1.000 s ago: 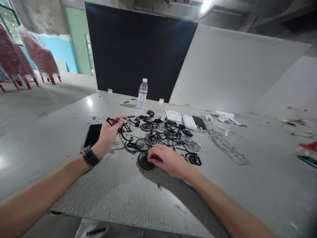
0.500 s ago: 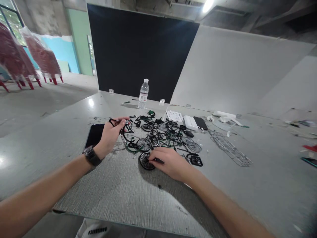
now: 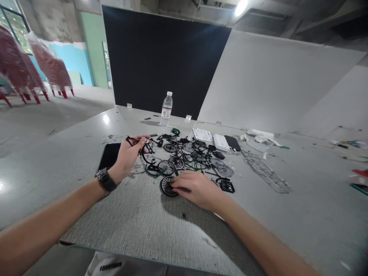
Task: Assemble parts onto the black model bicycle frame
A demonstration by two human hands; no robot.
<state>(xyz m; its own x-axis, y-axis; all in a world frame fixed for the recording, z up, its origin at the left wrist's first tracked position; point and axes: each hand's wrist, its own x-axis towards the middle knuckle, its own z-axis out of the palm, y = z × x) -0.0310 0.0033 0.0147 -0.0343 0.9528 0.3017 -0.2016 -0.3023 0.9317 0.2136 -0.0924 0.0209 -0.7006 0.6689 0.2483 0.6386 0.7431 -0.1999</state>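
While loose bicycle parts (image 3: 203, 155) crowd just beyond the wheel (image 3: 165, 186) on the table (image 3: 123, 216), the left hand (image 3: 129, 156) clamps a black frame (image 3: 147, 141); the right hand (image 3: 194, 188) touches and partly hides the wheel, grip unclear. Since the preceding frame, the wheel has shifted slightly left.

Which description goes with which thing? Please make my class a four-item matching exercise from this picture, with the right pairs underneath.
Column 1
1. Bottle
2. Right hand
3. Watch
4. Left hand

Column 2
A. Fingers at a black wheel that lies on the table
B. Strapped around a wrist
C. Gripping a thin black bicycle part
D. Standing upright in front of the black panel

Right pairs: 1-D, 2-A, 3-B, 4-C
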